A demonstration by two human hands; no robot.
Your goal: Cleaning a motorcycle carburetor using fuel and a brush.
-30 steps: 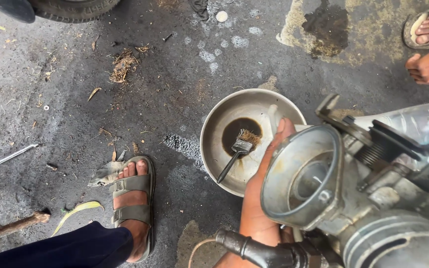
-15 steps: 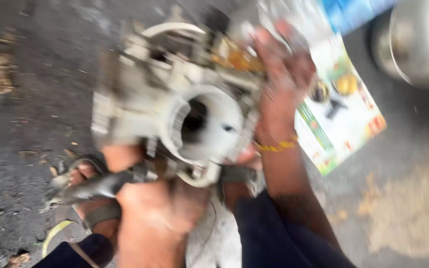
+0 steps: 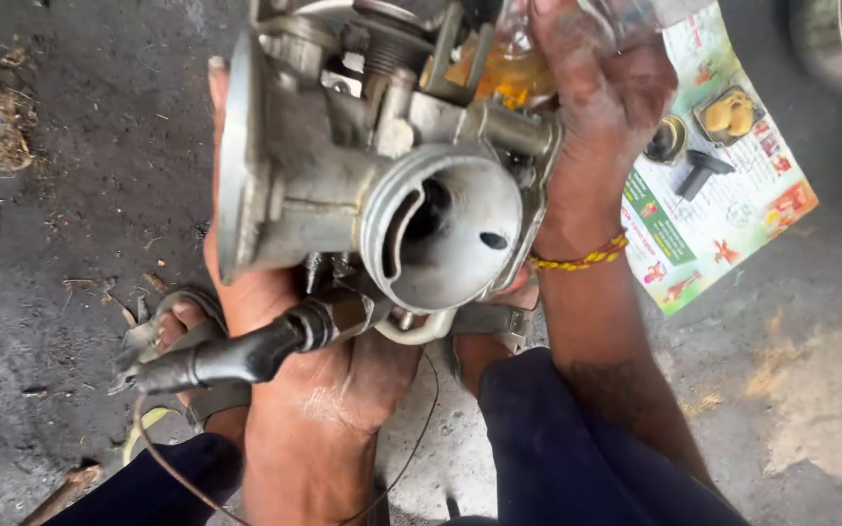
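Grey cast metal, a carburetor [image 3: 382, 185] held above the oily ground [image 3: 80, 214], its round bore facing the camera, long axis running left to right. The left hand [image 3: 314, 360] cups it from below; the right hand [image 3: 596, 107] grips its far side. Open floor lies leftward; a printed sheet [image 3: 723, 195] lies right.

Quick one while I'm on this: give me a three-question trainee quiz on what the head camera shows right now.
1. True or false: the metal carburettor body rests on the ground.
2. Which hand wears the yellow-and-red thread bracelet? A) left B) right
3. Fill in: a black capped part lies on a colourful printed ____.

Key:
1. False. The left hand supports it from below and the right hand grips its far side.
2. B
3. leaflet
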